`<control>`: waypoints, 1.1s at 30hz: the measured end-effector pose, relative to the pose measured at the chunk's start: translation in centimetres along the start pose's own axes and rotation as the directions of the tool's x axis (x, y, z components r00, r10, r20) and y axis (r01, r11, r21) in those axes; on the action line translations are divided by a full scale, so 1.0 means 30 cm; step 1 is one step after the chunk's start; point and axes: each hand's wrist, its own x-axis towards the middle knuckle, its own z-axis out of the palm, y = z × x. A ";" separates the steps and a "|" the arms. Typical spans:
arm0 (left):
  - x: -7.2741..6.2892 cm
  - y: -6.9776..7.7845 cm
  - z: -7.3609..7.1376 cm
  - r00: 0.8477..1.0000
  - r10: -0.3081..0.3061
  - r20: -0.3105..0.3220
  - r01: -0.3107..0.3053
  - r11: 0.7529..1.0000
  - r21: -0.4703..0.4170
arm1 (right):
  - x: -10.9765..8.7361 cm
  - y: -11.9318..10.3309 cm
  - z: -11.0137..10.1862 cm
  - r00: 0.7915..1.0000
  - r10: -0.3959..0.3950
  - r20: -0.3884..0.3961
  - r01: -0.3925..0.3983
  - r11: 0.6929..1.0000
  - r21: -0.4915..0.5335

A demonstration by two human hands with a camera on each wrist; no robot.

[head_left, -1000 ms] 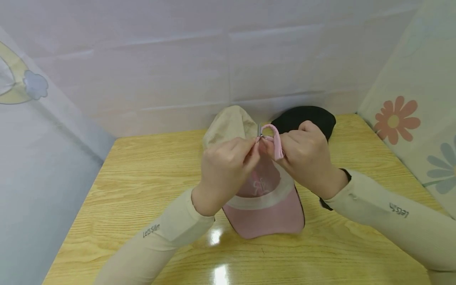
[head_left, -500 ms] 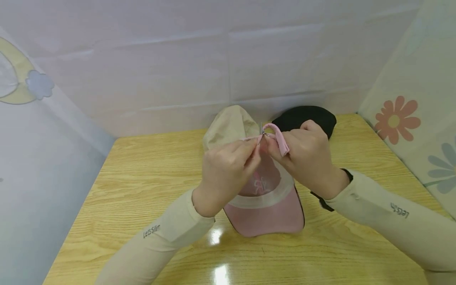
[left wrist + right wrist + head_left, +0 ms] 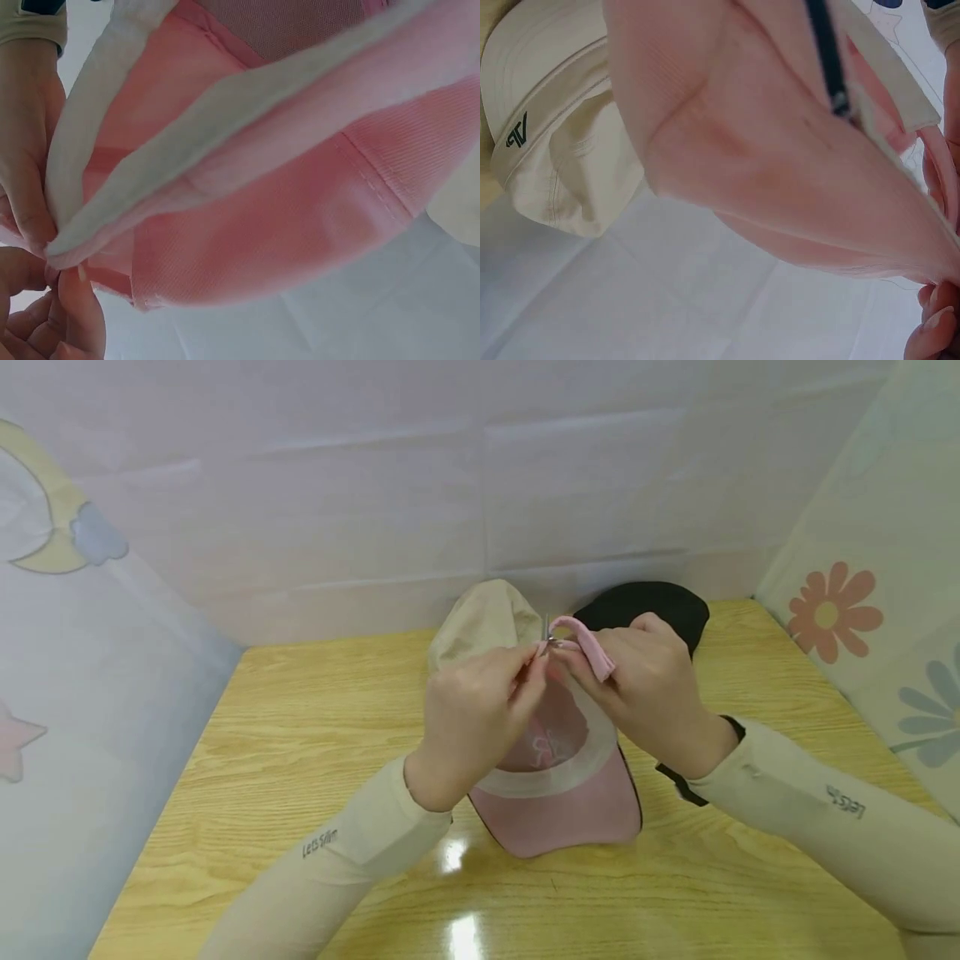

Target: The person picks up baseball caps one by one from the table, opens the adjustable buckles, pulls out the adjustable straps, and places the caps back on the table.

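A pink cap (image 3: pixel 558 822) is held over the table, its brim toward me and its white inner band (image 3: pixel 551 781) showing. My left hand (image 3: pixel 476 718) pinches the strap at the cap's back between thumb and index finger. On the other side of a small metal buckle (image 3: pixel 546 628), my right hand (image 3: pixel 648 685) pinches the strap as well. The strap's loose end (image 3: pixel 596 653) arcs over the right hand's fingers. Pink fabric (image 3: pixel 247 240) fills most of the left wrist view, with fingertips (image 3: pixel 81 307) meeting at the lower left. How the strap runs inside the buckle is too small to tell.
Behind the hands, a beige cap (image 3: pixel 480 622) sits against the back cloth (image 3: pixel 337 527). A black hat (image 3: pixel 645 606) lies to its right, partly covered by the right hand. Printed cloths hang at both sides of the wooden table (image 3: pixel 300 727).
The strap's loose end has swung to the right and slightly up. Both hands stay nearly in place, still pinching at the buckle. The left side cloth's pattern has shifted to the right.
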 end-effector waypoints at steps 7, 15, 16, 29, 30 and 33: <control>0.011 -0.010 0.002 0.996 -0.074 -0.049 0.072 0.996 -0.044 | -0.018 -0.003 0.005 0.996 0.027 0.082 -0.027 1.000 0.001; 0.020 -0.018 -0.014 0.992 -0.112 -0.051 0.109 0.993 -0.052 | -0.067 -0.013 0.002 0.978 0.087 0.191 -0.083 0.996 -0.026; 0.019 -0.020 -0.017 0.992 -0.116 -0.048 0.113 0.992 -0.054 | -0.072 -0.015 0.000 0.977 0.084 0.194 -0.081 0.996 -0.025; 0.013 -0.012 -0.012 0.999 -0.029 -0.046 0.028 0.999 -0.015 | -0.050 -0.025 0.006 0.991 0.017 0.130 -0.019 1.000 0.013; 0.014 -0.011 -0.011 0.999 -0.022 -0.047 0.021 1.000 -0.011 | -0.047 -0.026 0.008 0.993 0.015 0.114 -0.017 1.000 0.011; 0.014 -0.011 -0.007 0.999 -0.005 -0.052 0.005 1.000 -0.004 | -0.036 -0.024 0.016 0.997 0.011 0.074 -0.012 1.000 0.007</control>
